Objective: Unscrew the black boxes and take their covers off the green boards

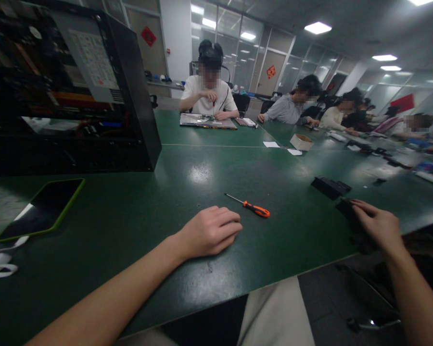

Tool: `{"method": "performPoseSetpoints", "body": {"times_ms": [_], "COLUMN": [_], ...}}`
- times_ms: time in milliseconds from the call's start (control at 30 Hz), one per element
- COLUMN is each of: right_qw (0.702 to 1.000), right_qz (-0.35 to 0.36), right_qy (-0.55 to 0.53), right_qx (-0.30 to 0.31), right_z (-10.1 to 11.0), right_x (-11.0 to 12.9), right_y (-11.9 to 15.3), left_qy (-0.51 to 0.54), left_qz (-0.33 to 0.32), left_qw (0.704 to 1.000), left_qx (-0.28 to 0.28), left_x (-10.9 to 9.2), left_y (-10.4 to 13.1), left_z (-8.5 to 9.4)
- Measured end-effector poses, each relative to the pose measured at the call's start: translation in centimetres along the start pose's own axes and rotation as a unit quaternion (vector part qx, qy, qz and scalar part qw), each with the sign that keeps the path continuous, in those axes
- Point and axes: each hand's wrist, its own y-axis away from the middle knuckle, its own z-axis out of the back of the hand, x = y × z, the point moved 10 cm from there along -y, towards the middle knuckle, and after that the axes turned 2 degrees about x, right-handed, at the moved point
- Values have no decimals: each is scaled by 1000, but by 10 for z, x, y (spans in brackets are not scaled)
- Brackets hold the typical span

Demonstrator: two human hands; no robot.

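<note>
My left hand rests palm down on the green table, its fingers loosely bent and apart from the screwdriver. That screwdriver, orange and black with a thin metal shaft, lies just beyond my fingers. Off to the right, my right hand pinches a dark black part between thumb and fingers near the table edge. Its exact kind does not show, and its lower end blends into shadow. Right behind it on the table sits a black block-shaped piece.
An opened black computer case stands at the left, with a green-edged phone before it. White cable lies below the phone. Across the table a person works on a flat panel. A small cardboard box is farther right.
</note>
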Motion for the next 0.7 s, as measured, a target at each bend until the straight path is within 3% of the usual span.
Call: {"method": "performPoseSetpoints", "body": {"times_ms": [233, 500, 700], "right_qw": [995, 982, 981], "right_qz": [77, 144, 138], "right_qy": [55, 75, 91], "right_qx": [-42, -101, -102], "right_z": [-13, 2, 1], "right_x": [15, 22, 25], "right_y": [9, 40, 39], "left_qy": [2, 12, 14], "left_qz": [-13, -19, -18], "left_qw": [1000, 1000, 999], "left_qx": [12, 17, 23], "left_x": [-2, -4, -3], "left_y": [1, 1, 2], "left_z": [-3, -5, -5]}}
